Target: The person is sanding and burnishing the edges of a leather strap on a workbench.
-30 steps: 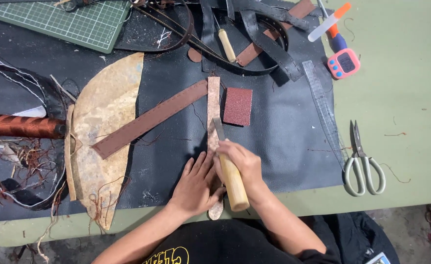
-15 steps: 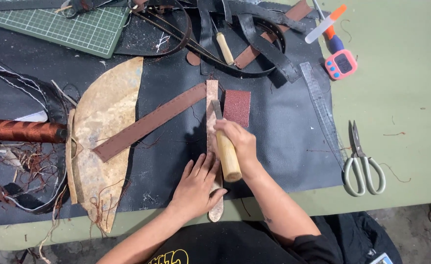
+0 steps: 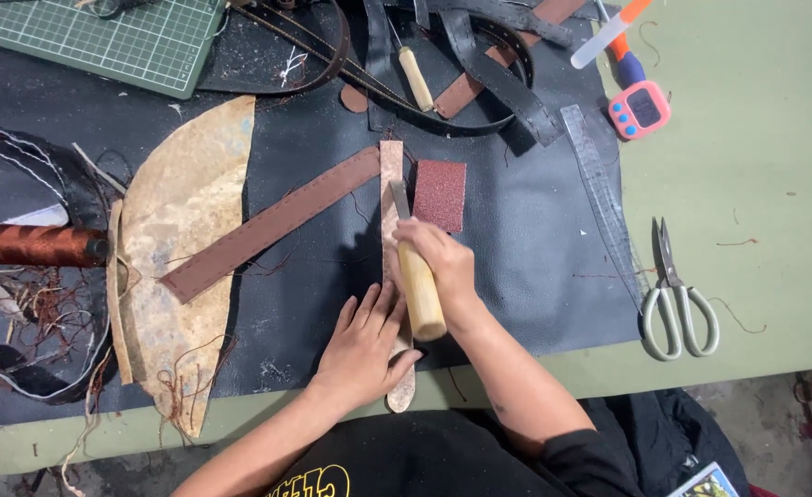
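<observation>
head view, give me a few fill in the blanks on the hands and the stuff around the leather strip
1. The right hand grips a tool with a ____ handle.
2. The left hand lies flat on the narrow leather strip, pressing it onto the ____ mat.
3. The reddish sandpaper square lies just ____ of the strip.
4. The scissors rest on the ____ table.

Missing words: wooden; black; right; green

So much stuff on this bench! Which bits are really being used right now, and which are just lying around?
In use:
- left hand pressing down the pale leather strip
- right hand gripping the wooden-handled tool on that strip

Lying about:
- scissors
- clear ruler
- sandpaper square
- brown strap
- green cutting mat
- pink timer
</observation>
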